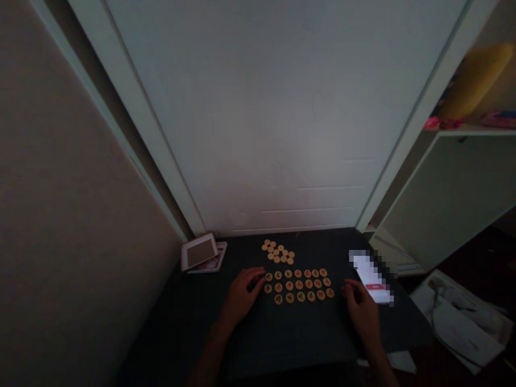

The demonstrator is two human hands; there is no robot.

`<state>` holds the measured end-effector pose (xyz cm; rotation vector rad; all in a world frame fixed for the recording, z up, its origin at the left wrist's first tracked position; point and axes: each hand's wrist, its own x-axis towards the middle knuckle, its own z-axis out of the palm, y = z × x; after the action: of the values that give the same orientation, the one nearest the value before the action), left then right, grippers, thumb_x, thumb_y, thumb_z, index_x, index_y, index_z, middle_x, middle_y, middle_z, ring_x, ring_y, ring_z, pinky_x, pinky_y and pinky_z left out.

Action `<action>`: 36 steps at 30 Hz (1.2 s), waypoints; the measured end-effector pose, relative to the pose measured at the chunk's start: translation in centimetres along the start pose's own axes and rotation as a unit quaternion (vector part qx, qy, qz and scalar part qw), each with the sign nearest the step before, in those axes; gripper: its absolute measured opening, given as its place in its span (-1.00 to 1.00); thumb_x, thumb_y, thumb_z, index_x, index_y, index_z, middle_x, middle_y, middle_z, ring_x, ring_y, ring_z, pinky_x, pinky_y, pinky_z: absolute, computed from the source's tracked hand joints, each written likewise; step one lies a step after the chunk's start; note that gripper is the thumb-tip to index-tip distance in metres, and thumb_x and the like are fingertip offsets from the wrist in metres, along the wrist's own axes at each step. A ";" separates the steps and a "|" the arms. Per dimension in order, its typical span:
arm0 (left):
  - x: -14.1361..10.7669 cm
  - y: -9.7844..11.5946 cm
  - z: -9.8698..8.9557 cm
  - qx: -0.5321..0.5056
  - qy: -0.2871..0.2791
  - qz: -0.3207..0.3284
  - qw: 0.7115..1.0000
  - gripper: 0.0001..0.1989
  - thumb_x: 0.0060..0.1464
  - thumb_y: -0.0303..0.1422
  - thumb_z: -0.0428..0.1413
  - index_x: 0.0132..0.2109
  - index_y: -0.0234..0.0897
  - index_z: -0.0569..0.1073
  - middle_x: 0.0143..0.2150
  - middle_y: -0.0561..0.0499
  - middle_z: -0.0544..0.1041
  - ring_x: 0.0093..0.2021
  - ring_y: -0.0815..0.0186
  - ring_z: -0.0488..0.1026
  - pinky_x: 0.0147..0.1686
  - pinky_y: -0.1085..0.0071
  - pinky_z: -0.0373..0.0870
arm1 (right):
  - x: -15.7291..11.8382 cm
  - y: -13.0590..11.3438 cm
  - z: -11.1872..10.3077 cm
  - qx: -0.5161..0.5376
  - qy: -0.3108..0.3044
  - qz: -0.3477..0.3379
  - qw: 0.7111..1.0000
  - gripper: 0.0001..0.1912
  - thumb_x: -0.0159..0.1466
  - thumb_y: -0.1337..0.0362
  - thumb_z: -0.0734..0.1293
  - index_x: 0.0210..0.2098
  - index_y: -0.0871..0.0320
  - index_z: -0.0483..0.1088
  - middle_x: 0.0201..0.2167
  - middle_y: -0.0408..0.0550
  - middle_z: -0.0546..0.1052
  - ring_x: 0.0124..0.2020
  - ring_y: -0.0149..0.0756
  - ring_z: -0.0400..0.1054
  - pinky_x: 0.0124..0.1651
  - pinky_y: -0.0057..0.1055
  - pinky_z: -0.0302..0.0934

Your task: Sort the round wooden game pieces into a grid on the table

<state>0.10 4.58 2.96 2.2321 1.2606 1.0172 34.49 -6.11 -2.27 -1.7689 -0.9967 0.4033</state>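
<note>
Round wooden Chinese chess pieces lie face up in three rows on the dark table, with red or dark characters on them. My left hand is at the left end of these rows, thumb and forefinger spread beside the leftmost piece; I cannot tell whether they touch it. Beyond the right end, my right hand is apart from the rows. Its fingers curl in towards the thumb, and whatever is between them is hidden. Farther back, a loose cluster of plain-faced pieces lies on the tabletop.
A lit phone, partly blurred out, lies right of my right hand. Two stacked frame-like objects sit at the table's back left corner. A white panel rises behind the table. A white box with a cable stands lower right.
</note>
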 end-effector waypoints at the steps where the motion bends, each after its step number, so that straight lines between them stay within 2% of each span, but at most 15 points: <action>1: 1.2 -0.1 -0.2 0.002 0.004 0.005 1.000 -0.76 0.20 -0.27 0.08 -0.01 -0.08 0.51 0.05 0.02 0.53 -0.02 0.25 0.49 0.02 0.23 0.43 | 0.0 0.0 0.0 0.000 0.002 -0.001 1.000 -0.55 0.22 -0.04 0.24 -0.10 0.16 0.44 -0.28 0.04 0.59 -0.28 -0.11 0.48 -0.23 -0.28 0.31; 6: 7.8 -1.9 0.2 0.041 0.005 0.054 0.998 -0.74 0.19 -0.32 0.08 0.01 -0.17 0.50 0.01 -0.04 0.55 0.01 0.20 0.46 0.07 0.18 0.38 | -0.1 0.0 0.1 -0.006 0.009 0.005 1.000 -0.56 0.22 -0.05 0.24 -0.10 0.14 0.45 -0.29 0.01 0.60 -0.28 -0.12 0.48 -0.23 -0.30 0.32; 10: 10.3 -4.0 1.3 0.064 -0.016 0.080 0.995 -0.77 0.22 -0.32 0.04 -0.06 -0.18 0.53 -0.03 -0.02 0.57 0.01 0.20 0.46 0.08 0.18 0.35 | -0.1 -0.2 0.1 -0.003 0.009 0.006 1.000 -0.55 0.22 -0.06 0.23 -0.11 0.15 0.45 -0.31 0.01 0.60 -0.30 -0.13 0.49 -0.26 -0.30 0.33; 15: 9.6 -6.1 2.0 0.095 -0.036 0.104 0.989 -0.78 0.23 -0.32 0.04 -0.08 -0.18 0.55 -0.06 -0.05 0.58 -0.03 0.19 0.46 0.04 0.18 0.36 | -0.2 -0.3 0.1 0.002 0.004 -0.002 1.000 -0.56 0.23 -0.04 0.23 -0.11 0.15 0.46 -0.32 0.02 0.60 -0.28 -0.12 0.50 -0.24 -0.30 0.34; 21: 8.9 -6.6 1.7 0.122 -0.054 0.141 0.981 -0.76 0.22 -0.39 0.03 -0.02 -0.20 0.52 -0.02 -0.07 0.55 -0.01 0.19 0.44 0.04 0.18 0.34 | 0.0 0.0 0.2 -0.004 0.002 -0.011 1.000 -0.57 0.23 -0.04 0.24 -0.13 0.14 0.47 -0.29 0.03 0.60 -0.27 -0.12 0.50 -0.23 -0.29 0.35; 25: 8.3 -6.7 1.2 0.149 -0.056 0.132 0.978 -0.77 0.21 -0.38 0.04 -0.06 -0.20 0.54 -0.06 -0.09 0.55 -0.03 0.18 0.44 -0.01 0.19 0.37 | 0.1 0.2 0.3 -0.005 0.002 -0.026 1.000 -0.57 0.21 -0.05 0.25 -0.16 0.14 0.49 -0.29 0.02 0.61 -0.28 -0.13 0.50 -0.23 -0.30 0.36; 30: 6.9 -7.2 0.5 0.151 -0.060 0.106 0.981 -0.79 0.22 -0.34 0.04 -0.10 -0.18 0.55 0.01 -0.06 0.55 0.01 0.19 0.45 0.07 0.19 0.35 | 0.1 0.2 0.2 -0.019 0.015 -0.036 0.999 -0.54 0.22 -0.07 0.24 -0.16 0.15 0.49 -0.30 0.03 0.61 -0.31 -0.13 0.51 -0.29 -0.31 0.36; 36: 5.4 -7.2 -0.6 0.144 -0.093 0.085 0.982 -0.82 0.19 -0.35 0.07 -0.12 -0.16 0.55 -0.04 -0.03 0.58 -0.03 0.20 0.49 0.04 0.23 0.38 | -0.3 0.4 0.4 -0.072 0.043 -0.110 0.990 -0.58 0.26 -0.03 0.21 -0.14 0.14 0.48 -0.22 0.03 0.59 -0.24 -0.11 0.49 -0.21 -0.26 0.37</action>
<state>-2.66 12.94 1.07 2.6235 1.2147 0.6975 34.16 -6.17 -2.84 -1.7647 -1.1685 0.1188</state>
